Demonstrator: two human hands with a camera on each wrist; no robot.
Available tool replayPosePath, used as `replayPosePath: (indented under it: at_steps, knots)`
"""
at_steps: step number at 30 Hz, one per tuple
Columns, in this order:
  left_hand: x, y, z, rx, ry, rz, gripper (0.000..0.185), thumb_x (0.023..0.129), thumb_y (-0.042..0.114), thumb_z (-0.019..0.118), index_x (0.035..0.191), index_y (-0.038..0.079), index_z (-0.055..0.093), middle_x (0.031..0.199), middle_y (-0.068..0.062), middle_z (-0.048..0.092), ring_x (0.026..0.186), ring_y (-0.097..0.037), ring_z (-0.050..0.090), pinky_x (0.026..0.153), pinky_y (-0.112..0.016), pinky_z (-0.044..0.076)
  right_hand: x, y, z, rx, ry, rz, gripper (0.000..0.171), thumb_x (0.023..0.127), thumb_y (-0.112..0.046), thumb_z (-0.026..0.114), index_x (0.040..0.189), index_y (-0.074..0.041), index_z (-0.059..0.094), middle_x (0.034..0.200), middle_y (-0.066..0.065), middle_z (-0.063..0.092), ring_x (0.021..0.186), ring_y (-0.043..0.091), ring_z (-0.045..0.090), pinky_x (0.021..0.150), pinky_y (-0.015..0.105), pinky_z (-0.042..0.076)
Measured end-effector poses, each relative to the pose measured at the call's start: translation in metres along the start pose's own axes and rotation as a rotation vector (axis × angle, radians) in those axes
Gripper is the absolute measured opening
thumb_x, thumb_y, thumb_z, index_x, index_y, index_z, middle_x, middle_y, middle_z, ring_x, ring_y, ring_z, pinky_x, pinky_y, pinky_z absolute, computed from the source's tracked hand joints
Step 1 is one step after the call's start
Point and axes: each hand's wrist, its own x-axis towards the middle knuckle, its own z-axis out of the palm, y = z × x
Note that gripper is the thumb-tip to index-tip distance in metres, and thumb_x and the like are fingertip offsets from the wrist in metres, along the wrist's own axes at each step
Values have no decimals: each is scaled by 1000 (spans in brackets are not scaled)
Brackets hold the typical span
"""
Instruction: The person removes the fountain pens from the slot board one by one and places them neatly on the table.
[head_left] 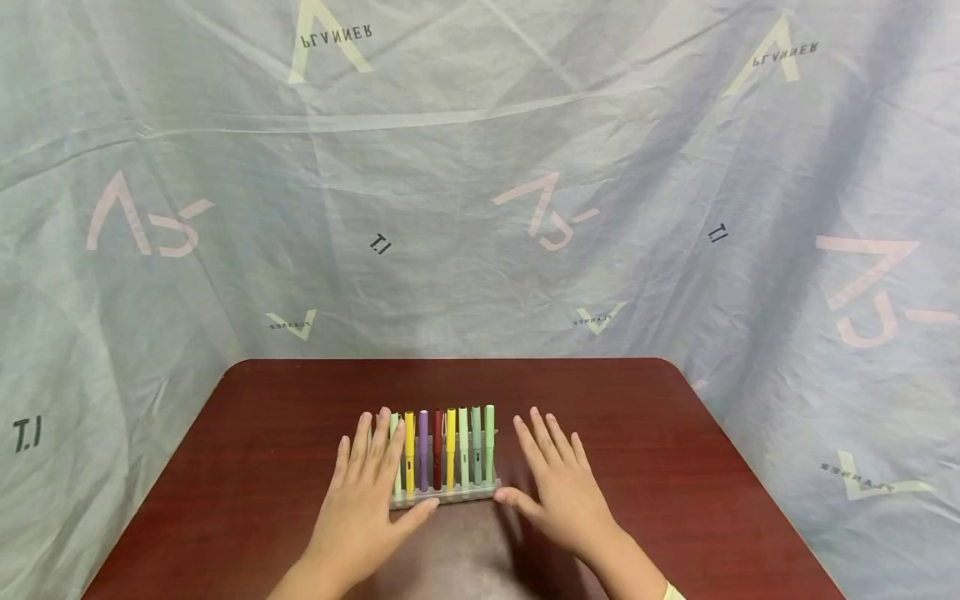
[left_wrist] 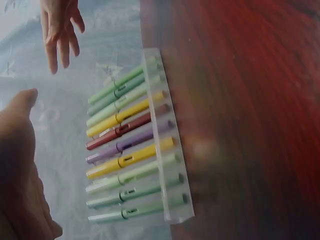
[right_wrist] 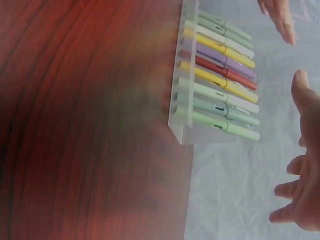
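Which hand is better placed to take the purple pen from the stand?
Left, probably. The left hand hovers beside the purple pen; the right hand is past the green end of the stand.

This looks like a makeshift recording booth rather than a lived-in room. A pale, creased sheet (head_left: 465, 167) printed with mirrored "PLANNER" and "T.I" marks hangs from 9 through 12 to 3 o'clock, closing in a dark red wood-grain counter (head_left: 675, 467) that bears only a clear rack of coloured pens (head_left: 444, 454).
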Motion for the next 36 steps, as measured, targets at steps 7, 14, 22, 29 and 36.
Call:
replayPosePath:
  at_steps: [7, 14, 22, 29, 36]
  knots:
    - [3, -29, -8, -402, -54, -192, 98, 89, 63, 59, 157, 33, -5, 165, 6, -8, 153, -28, 1, 112, -66, 21, 9, 18, -1, 286, -31, 140, 86, 86, -63, 63, 155, -25, 28, 152, 1, 44, 137, 26, 45, 104, 51, 43]
    - [2, -70, -7, -755, -152, -414, 91, 91, 51, 65, 158, 24, 10, 162, -11, 23, 144, -37, 32, 110, -57, 34, 23, 38, 8, 629, -71, 304, 63, 88, -57, 65, 140, -31, 43, 130, -5, 60, 114, 21, 63, 96, 45, 50]
    - [-1, -86, 10, -793, -306, -572, 82, 82, 51, 75, 148, 17, 40, 148, -7, 49, 128, -29, 54, 93, -43, 53, 33, 53, 30, 867, -149, 386, 50, 87, -51, 69, 127, -24, 56, 114, -3, 67, 103, 13, 66, 83, 30, 54]
    - [-3, -89, 24, -766, -328, -595, 62, 78, 37, 82, 132, 16, 59, 131, -5, 64, 108, -18, 65, 82, -35, 56, 40, 48, 44, 993, -194, 381, 48, 90, -38, 71, 125, -8, 58, 112, 10, 68, 104, 30, 67, 82, 41, 57]
    - [-5, -86, 32, -650, -318, -535, 40, 79, 30, 82, 113, 14, 68, 105, 2, 72, 94, -12, 67, 77, -31, 56, 46, 39, 60, 1057, -229, 393, 47, 91, -30, 71, 124, 1, 59, 111, 14, 69, 101, 37, 67, 82, 44, 58]
